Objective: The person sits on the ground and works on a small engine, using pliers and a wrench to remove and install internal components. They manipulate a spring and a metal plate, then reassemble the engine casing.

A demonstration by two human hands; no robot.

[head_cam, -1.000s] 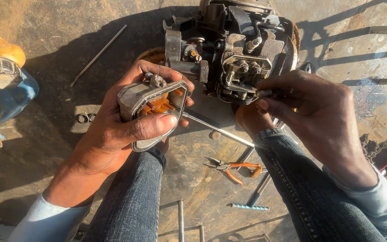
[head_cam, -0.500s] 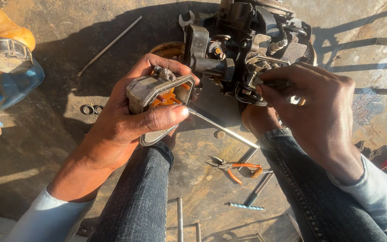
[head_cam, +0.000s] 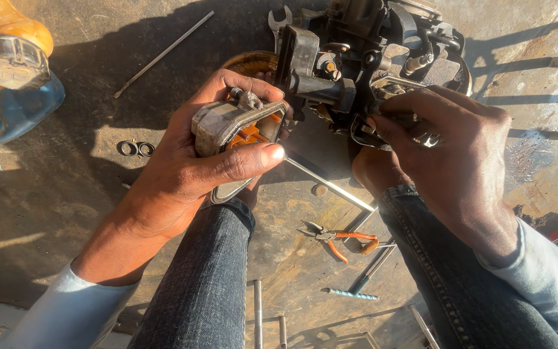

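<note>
Left hand: we are watching the left hand wrapping around a grey metal housing, thumb pressing across its open face, fingers curling behind.
Housing: it is sitting tilted in that grip, held up over the left knee, with an orange insert showing inside the opening.
Right hand: the right hand is reaching onto the dark engine block, fingers pinching at a small metal part on its near edge; we are guessing it is a clip or lever, since the knuckles are hiding most of it.
Engine block: it is standing on the floor just ahead of both knees, close beside the housing without clearly touching it.
Floor: orange-handled pliers are lying between the legs, a blue-tipped bit is resting a little nearer us, and a thin steel rod is running under the hands.
Far left: two small black rings are lying side by side, and a yellow container is sitting in the corner.
</note>
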